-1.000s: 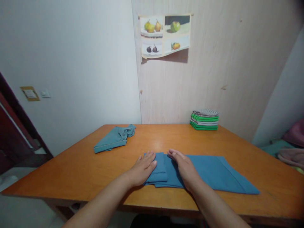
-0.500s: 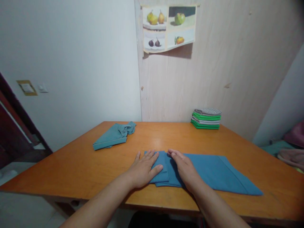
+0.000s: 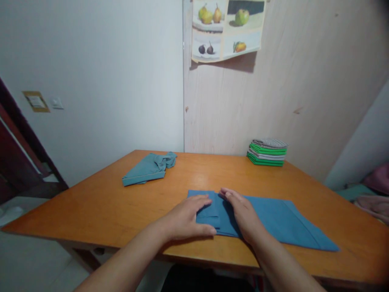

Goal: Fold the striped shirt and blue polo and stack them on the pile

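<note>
A long blue cloth (image 3: 273,219) lies flat near the table's front edge, its left end doubled over into a smaller folded part (image 3: 209,211). My left hand (image 3: 188,219) rests at the left side of that fold. Its fingers reach over the top and the thumb is spread apart toward the front. My right hand (image 3: 241,213) stands on its edge across the cloth, just right of the fold, fingers stretched and palm turned left. Neither hand is closed around the cloth. The underside of the left fingers is hidden.
A crumpled, partly folded grey-green garment (image 3: 146,168) lies at the back left of the wooden table (image 3: 100,202). At the back right stands a stack of folded green and grey cloths (image 3: 267,153). A sheet of fruit pictures (image 3: 227,30) hangs on the wall.
My left hand has gone from lying flat on the fold to cupping its left side, thumb lower toward the front. The right hand barely moved. The view has shifted slightly.
</note>
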Tool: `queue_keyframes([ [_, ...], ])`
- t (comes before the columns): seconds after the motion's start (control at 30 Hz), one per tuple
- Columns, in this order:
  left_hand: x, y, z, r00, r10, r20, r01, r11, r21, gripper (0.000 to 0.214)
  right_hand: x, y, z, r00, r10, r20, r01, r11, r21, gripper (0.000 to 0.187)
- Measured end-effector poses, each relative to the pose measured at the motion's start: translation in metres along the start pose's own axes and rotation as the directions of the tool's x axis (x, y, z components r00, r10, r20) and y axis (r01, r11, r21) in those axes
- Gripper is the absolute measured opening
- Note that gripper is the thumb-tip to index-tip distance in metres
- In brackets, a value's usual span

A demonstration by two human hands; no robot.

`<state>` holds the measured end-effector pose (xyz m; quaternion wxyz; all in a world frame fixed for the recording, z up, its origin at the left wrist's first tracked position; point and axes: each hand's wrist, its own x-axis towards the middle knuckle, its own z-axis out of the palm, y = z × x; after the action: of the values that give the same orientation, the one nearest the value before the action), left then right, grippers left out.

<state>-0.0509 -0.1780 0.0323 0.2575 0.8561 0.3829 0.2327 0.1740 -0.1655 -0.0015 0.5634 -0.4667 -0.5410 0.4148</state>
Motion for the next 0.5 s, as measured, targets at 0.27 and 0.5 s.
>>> queue_keyframes([
  [0.27,0.002,0.003,0.011,0.966,-0.136,-0.222,0.073,0.961,-0.267,0.027,0.002,-0.001,-0.025,0.996,0.058,-0.065,-0.047,0.987,0.152,0.037],
  [0.5,-0.034,-0.024,-0.007,0.625,-0.487,-0.61,0.184,0.852,-0.491,0.028,-0.01,-0.014,-0.073,0.98,-0.007,-0.198,-0.02,0.991,-0.133,0.036],
])
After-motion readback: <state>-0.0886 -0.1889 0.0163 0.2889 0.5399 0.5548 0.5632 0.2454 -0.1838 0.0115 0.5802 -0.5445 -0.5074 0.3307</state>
